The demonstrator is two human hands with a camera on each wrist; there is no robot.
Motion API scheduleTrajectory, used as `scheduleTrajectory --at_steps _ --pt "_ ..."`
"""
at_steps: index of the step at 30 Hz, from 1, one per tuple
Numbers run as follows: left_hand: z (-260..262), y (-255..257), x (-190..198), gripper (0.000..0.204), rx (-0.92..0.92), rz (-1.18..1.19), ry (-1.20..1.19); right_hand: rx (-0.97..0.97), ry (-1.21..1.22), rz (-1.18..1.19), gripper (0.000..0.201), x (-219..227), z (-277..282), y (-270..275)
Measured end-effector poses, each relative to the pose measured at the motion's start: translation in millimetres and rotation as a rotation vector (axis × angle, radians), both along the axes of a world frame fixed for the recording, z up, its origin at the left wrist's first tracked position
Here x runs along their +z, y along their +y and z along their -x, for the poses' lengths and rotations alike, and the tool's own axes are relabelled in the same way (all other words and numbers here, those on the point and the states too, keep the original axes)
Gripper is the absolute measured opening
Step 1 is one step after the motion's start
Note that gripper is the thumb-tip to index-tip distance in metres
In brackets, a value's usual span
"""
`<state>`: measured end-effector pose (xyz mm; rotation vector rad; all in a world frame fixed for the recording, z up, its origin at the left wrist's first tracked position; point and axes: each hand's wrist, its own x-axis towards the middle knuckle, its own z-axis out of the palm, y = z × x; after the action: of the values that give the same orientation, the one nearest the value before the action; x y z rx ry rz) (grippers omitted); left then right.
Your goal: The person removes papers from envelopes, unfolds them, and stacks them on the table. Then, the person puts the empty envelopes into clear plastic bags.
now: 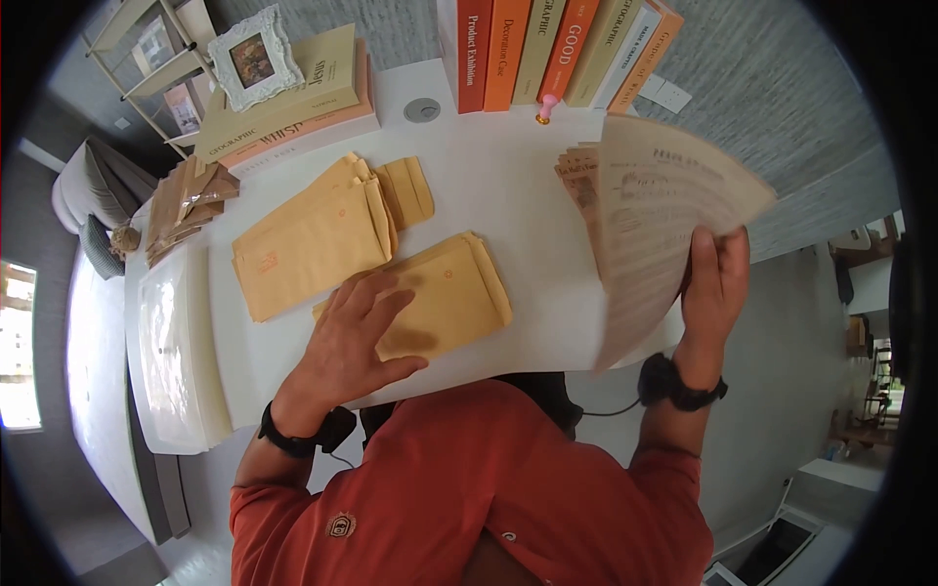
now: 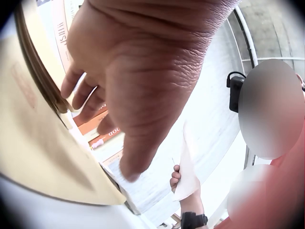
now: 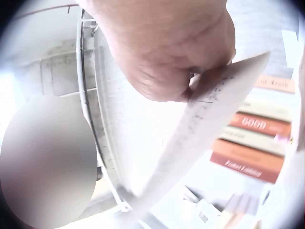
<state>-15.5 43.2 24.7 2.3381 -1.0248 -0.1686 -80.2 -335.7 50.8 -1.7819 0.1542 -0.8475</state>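
Note:
My right hand (image 1: 718, 288) pinches a large printed sheet of paper (image 1: 655, 215) by its edge, raised over the right side of the desk. In the right wrist view the sheet (image 3: 205, 114) hangs down from the curled fingers. Partly hidden behind it lies a pile of brown printed papers (image 1: 583, 186). My left hand (image 1: 342, 337), fingers spread and holding nothing, is over the near stack of kraft envelopes (image 1: 454, 293). A second, thicker stack of kraft envelopes (image 1: 303, 244) lies further left, with a smaller envelope (image 1: 410, 190) beside it.
A row of upright books (image 1: 532, 54) stands at the back, a pink-handled stamp (image 1: 547, 107) before it. Stacked books (image 1: 293, 107) carry a white picture frame (image 1: 254, 59) at back left. Brown paper packets (image 1: 186, 210) and a translucent white sleeve (image 1: 176, 347) lie along the left edge.

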Motion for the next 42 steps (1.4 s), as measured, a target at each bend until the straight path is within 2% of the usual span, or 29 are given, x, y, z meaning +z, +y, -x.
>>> scheduleTrajectory --at_steps 1,4,8,11,14,17,19,21,24,30,33,39,42 --pt "1.4 2.7 -1.8 0.079 -0.025 -0.133 -0.11 -0.007 0.094 0.06 0.019 -5.8 -4.2 -25.4" --pt "8.3 2.4 -14.6 0.092 0.057 -0.208 -0.113 -0.033 0.372 0.23 0.021 -25.1 -20.8 -82.2" --pt "7.2 -6.9 -16.7 0.099 0.09 -0.207 -0.118 -0.051 0.557 0.328 0.024 -44.8 -44.1 -105.7" --pt "5.4 -8.2 -17.3 0.1 0.077 -0.21 -0.127 -0.076 0.63 0.367 0.025 -59.4 -58.3 -104.3" --pt "6.3 -9.0 -11.0 0.102 0.072 -0.179 -0.111 -0.289 0.402 0.718 0.027 -59.1 -51.6 -84.4" --pt "13.3 -7.2 -2.5 0.104 0.085 -0.136 -0.087 0.12 0.224 0.414 0.026 -33.4 -21.8 -19.1" --pt "17.0 -6.9 -2.0 0.107 0.074 -0.091 -0.112 0.374 0.199 0.358 0.023 -28.2 -4.8 29.6" --pt "19.9 -7.8 -4.5 0.108 0.052 -0.013 -0.172 0.524 0.128 0.475 0.02 -27.6 -0.5 61.1" --pt "23.4 -6.0 -7.8 0.108 0.051 0.066 -0.251 0.596 0.27 0.04 0.022 -29.3 4.5 91.4" --pt "25.4 1.0 -24.0 0.106 0.058 0.142 -0.31 0.665 0.365 -0.129 0.021 -40.9 6.4 98.7" --pt "24.3 0.8 -25.2 0.105 0.045 0.131 -0.334 0.641 0.356 -0.036 0.023 -42.7 4.8 103.8" --pt "18.7 -1.6 -16.3 0.104 -0.012 0.065 -0.418 0.621 0.454 -0.032 0.027 -55.6 -1.6 105.9" --pt "11.5 4.0 -2.3 0.102 -0.045 0.018 -0.398 0.651 0.387 -0.234 0.017 -55.4 -2.8 97.4"
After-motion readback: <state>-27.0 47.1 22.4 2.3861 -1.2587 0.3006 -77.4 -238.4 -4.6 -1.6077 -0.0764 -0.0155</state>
